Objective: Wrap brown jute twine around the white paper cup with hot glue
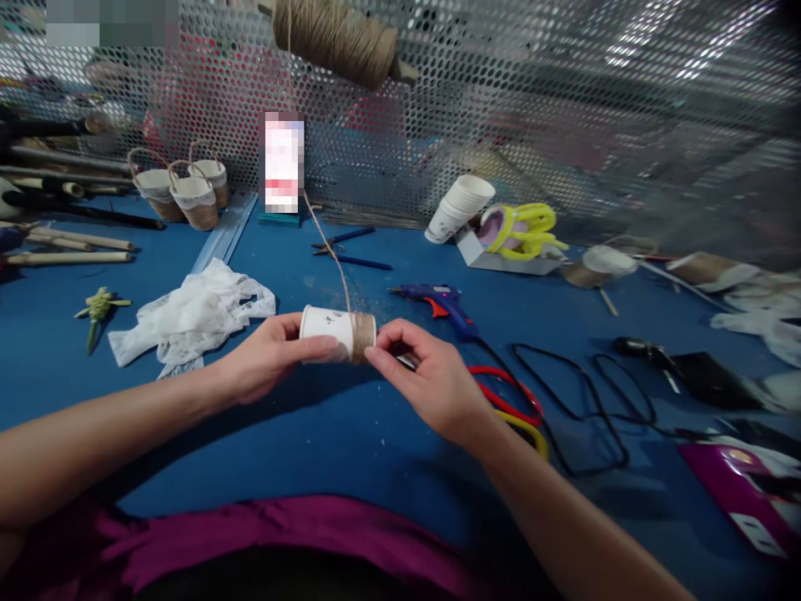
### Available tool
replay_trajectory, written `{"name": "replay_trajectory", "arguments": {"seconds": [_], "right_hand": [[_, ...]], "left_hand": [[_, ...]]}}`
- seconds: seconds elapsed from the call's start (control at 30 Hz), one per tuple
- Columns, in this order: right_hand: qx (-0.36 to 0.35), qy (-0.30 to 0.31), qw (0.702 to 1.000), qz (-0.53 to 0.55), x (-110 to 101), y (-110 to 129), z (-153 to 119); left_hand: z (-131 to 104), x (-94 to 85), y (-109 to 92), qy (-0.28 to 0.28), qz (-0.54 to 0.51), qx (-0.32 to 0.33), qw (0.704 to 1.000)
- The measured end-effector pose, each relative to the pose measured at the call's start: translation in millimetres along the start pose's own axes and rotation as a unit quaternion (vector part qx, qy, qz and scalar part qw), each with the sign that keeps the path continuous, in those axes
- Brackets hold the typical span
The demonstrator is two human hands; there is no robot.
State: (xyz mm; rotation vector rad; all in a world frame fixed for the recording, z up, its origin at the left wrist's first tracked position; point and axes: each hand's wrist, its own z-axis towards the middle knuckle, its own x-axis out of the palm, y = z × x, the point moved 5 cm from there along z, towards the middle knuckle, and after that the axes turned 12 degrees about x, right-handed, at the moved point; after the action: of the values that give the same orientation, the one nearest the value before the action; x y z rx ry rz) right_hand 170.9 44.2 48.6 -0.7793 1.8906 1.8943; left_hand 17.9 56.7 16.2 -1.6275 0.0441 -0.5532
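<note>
You held the cup (335, 331) on its side just above the blue table (313, 434), your left hand (266, 357) closed round its open end and your right hand (425, 376) pinching the twine-wrapped base end. The twine (325, 242) ran up from the wraps, behind the cup, to the spool (338, 35) hanging over the mesh screen (563, 100).

To wrap well, in my judgement, you needed the strand taut as the cup turned, each coil pressed tight against the last, and a fingertip holding the newest turn so that it could not slip toward the bare paper.

Just right of the cup lay the glue gun (438, 300), its cord (581, 401) looping farther right. Left of the cup sat a heap of lace (193, 317). Behind the cup lay scissors (344, 246), then, behind and to the right, a stack of cups (460, 207); far left and behind it stood three finished baskets (188, 192).

Your fingers hid the cup's near side, so whether glue lay under the wraps could not be told. The right edge was blurred: the pale things there could not be identified. The far side of the mesh showed only as smeared colour, and two patches behind the cup were pixelated.
</note>
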Motion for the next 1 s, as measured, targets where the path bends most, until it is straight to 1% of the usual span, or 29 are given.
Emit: {"name": "replay_trajectory", "arguments": {"seconds": [0.07, 0.1, 0.17, 0.23, 0.3, 0.43, 0.53, 0.67, 0.77, 0.87, 0.9, 1.0], "right_hand": [[-0.041, 0.004, 0.999, -0.033, 5, 3, -3], [-0.055, 0.009, 0.997, -0.044, 8, 3, -4], [-0.074, 0.017, 0.995, -0.058, 12, 4, -5], [-0.074, 0.02, 0.995, -0.066, 14, 2, -4], [-0.059, 0.02, 0.996, -0.071, 15, -1, -2], [-0.03, -0.003, 0.998, -0.061, 13, -5, -1], [-0.032, -0.032, 0.998, -0.049, 10, -5, -2], [-0.054, -0.059, 0.996, -0.049, 7, -3, -4], [-0.098, -0.067, 0.991, -0.056, 6, 1, -6], [-0.178, -0.048, 0.978, -0.093, 10, 8, -10], [-0.195, -0.037, 0.974, -0.106, 13, 10, -11], [-0.198, -0.006, 0.972, -0.124, 18, 10, -11]], "left_hand": [[0, 0.8, 3, -0.018, -0.043, -0.045, 0.998], [0, 0.6, 4, -0.023, -0.048, -0.054, 0.997], [1, -1.2, 5, -0.027, -0.033, -0.048, 0.998], [1, -3.5, 5, -0.02, 0.002, -0.026, 0.999], [1, -5.2, 7, -0.01, 0.034, -0.009, 0.999], [0, -6.2, 11, -0.007, 0.049, 0.001, 0.999], [-1, -5.7, 11, -0.015, 0.053, 0.003, 0.998], [0, -4.8, 10, -0.021, 0.063, 0.001, 0.998], [-1, -3.8, 9, -0.018, 0.073, -0.003, 0.997], [-2, -1.9, 7, -0.009, 0.088, 0.005, 0.996], [-2, -1.1, 6, -0.002, 0.095, 0.011, 0.995], [-3, 0.5, 5, 0.018, 0.114, 0.024, 0.993]]}}
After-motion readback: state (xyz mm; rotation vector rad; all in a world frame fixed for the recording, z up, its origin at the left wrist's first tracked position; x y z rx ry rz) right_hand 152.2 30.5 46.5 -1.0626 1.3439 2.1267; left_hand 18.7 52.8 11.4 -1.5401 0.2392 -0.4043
